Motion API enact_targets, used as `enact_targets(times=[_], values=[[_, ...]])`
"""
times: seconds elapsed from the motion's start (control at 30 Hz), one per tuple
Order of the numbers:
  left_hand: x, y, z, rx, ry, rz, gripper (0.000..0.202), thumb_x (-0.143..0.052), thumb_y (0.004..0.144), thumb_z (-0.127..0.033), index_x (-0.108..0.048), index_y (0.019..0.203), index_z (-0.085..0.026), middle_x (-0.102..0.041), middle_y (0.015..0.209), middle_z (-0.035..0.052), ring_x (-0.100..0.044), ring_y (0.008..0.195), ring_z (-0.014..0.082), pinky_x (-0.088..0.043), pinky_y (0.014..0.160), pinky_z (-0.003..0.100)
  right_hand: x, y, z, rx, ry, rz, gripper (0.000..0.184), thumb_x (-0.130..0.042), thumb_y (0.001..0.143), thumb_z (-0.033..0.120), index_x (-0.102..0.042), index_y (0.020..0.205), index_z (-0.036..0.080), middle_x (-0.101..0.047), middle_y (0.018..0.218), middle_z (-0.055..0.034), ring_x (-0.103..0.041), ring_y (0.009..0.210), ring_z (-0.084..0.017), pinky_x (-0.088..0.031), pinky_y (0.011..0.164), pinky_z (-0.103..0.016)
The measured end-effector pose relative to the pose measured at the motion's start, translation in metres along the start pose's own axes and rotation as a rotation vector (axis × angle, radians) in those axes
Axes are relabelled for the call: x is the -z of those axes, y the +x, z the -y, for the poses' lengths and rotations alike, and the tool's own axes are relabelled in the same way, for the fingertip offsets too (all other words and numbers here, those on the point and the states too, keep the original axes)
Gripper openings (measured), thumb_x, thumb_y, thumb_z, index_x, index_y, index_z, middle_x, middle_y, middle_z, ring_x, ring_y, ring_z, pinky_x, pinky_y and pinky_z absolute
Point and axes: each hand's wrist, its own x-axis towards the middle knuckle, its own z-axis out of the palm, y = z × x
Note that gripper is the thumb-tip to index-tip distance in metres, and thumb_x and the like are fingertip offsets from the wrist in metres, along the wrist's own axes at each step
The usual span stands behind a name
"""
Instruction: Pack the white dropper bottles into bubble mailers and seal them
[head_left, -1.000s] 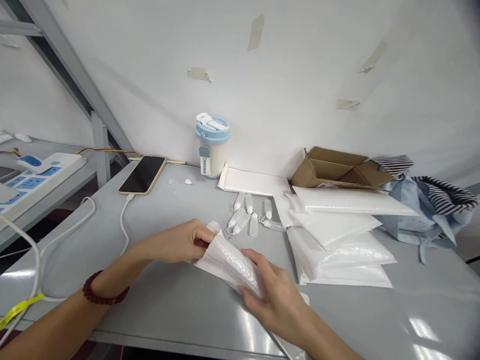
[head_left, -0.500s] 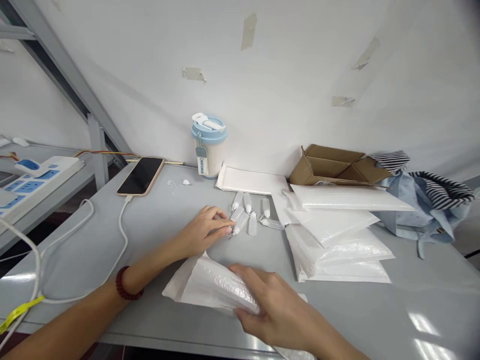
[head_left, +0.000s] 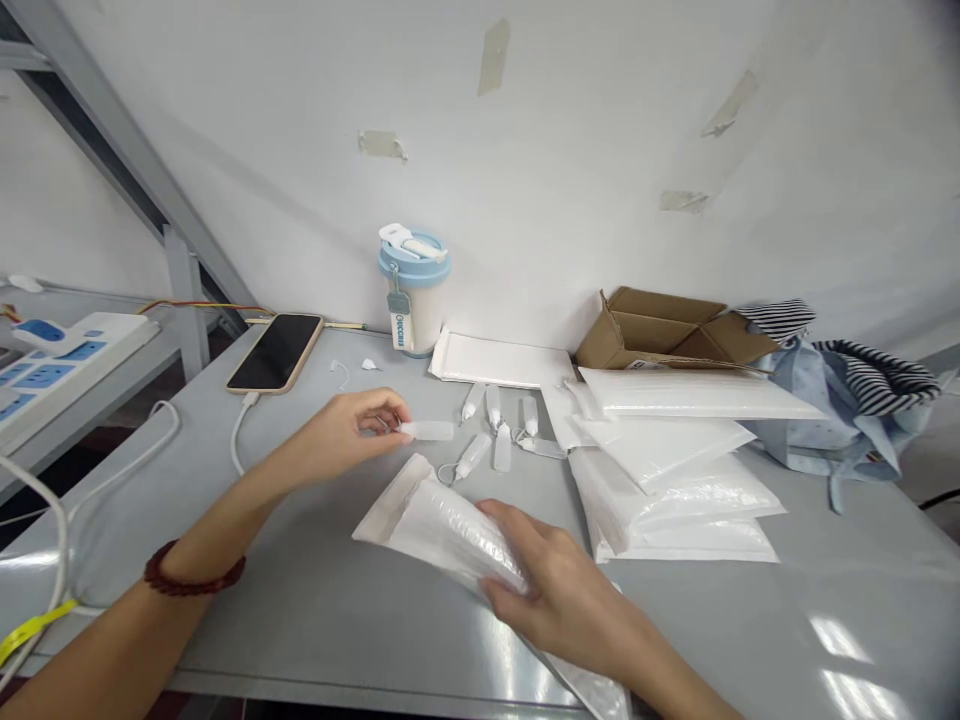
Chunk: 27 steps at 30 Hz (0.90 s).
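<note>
My left hand (head_left: 364, 425) pinches one end of a small translucent plastic tube (head_left: 433, 430), held above the grey table and pointing right. In my right hand (head_left: 555, 585) is a white bubble mailer (head_left: 457, 530), gripped round its middle and tilted, its flap end toward the upper left. Several similar small tubes with white caps (head_left: 502, 448) lie loose just beyond the mailer. One tube (head_left: 473, 456) nearest the mailer has a thin ring at its end. What is inside the mailer is hidden.
Several white bubble mailers (head_left: 675, 500) are piled at right, and another flat mailer (head_left: 499, 360) lies by the wall. Behind the pile stand an open cardboard box (head_left: 660, 335) and a blue bag (head_left: 810, 410). A cup (head_left: 416, 300) and a phone (head_left: 276, 352) on a cable are at left.
My left hand has moved left and up from the loose tubes, lifting one away. The mailer in my right hand has shifted slightly right and tilted more.
</note>
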Motion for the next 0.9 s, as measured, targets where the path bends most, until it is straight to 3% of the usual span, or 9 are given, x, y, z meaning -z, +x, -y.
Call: enact_targets(times=[0.07,0.17,0.27,0.43,0.6,0.73,0.9], values=[[0.015,-0.003,0.0,0.008,-0.102,0.033,0.023,-0.069,0.073,-0.039,-0.062,0.087,-0.022,-0.064,0.089,0.0008,-0.061,0.084,0.0178,-0.05,0.077,0.028,0.001,0.001,-0.002,-0.01,-0.003,-0.041,0.051,-0.053,0.083,0.019,-0.037,0.13,0.026,-0.062,0.108,-0.0028,-0.059,0.082,-0.019,-0.045,0.069,-0.029],[0.028,-0.006,0.0,-0.001,-0.059,0.123,0.018,-0.071,0.073,-0.037,-0.067,0.084,-0.023,-0.065,0.091,0.0002,-0.059,0.083,0.0169,-0.048,0.075,0.025,0.0,0.001,-0.004,-0.015,0.001,-0.075,0.051,-0.052,0.084,0.02,-0.035,0.132,0.026,-0.06,0.111,-0.0038,-0.059,0.082,-0.019,-0.045,0.069,-0.029],[0.023,-0.006,-0.004,0.002,0.007,0.25,0.015,-0.07,0.074,-0.037,-0.072,0.081,-0.024,-0.067,0.091,0.0008,-0.057,0.076,0.015,-0.046,0.069,0.024,-0.003,0.002,-0.005,-0.018,0.008,-0.072,0.054,-0.052,0.083,0.02,-0.033,0.133,0.027,-0.059,0.112,-0.0042,-0.059,0.083,-0.02,-0.045,0.07,-0.031],[0.003,-0.003,-0.011,0.055,-0.106,0.399,0.013,-0.072,0.07,-0.031,-0.072,0.078,-0.02,-0.069,0.088,0.0017,-0.059,0.071,0.0143,-0.047,0.065,0.023,-0.006,0.005,-0.005,-0.048,0.017,-0.052,0.058,-0.055,0.081,0.021,-0.033,0.134,0.025,-0.06,0.11,-0.006,-0.058,0.081,-0.02,-0.044,0.068,-0.031],[0.003,-0.001,-0.007,0.165,-0.241,0.397,0.014,-0.072,0.07,-0.03,-0.073,0.079,-0.02,-0.07,0.075,0.0005,-0.063,0.071,0.0158,-0.049,0.066,0.023,-0.007,0.003,-0.003,-0.016,0.059,-0.067,0.058,-0.055,0.081,0.019,-0.033,0.133,0.03,-0.059,0.11,-0.0027,-0.058,0.082,-0.019,-0.044,0.069,-0.03],[-0.012,0.001,-0.005,0.217,-0.255,0.381,0.013,-0.066,0.071,-0.026,-0.073,0.079,-0.019,-0.073,0.078,0.0017,-0.066,0.077,0.0189,-0.05,0.07,0.025,-0.009,0.003,-0.002,-0.017,0.054,-0.051,0.057,-0.054,0.081,0.018,-0.033,0.132,0.03,-0.057,0.115,-0.0035,-0.058,0.083,-0.019,-0.046,0.071,-0.032],[-0.034,-0.004,-0.008,0.096,0.095,0.097,0.016,-0.06,0.075,-0.03,-0.072,0.075,-0.019,-0.072,0.081,0.002,-0.064,0.077,0.0198,-0.047,0.069,0.026,-0.013,0.006,-0.005,-0.03,0.04,-0.064,0.058,-0.054,0.08,0.018,-0.032,0.133,0.025,-0.053,0.121,-0.0069,-0.057,0.092,-0.022,-0.046,0.078,-0.036]])
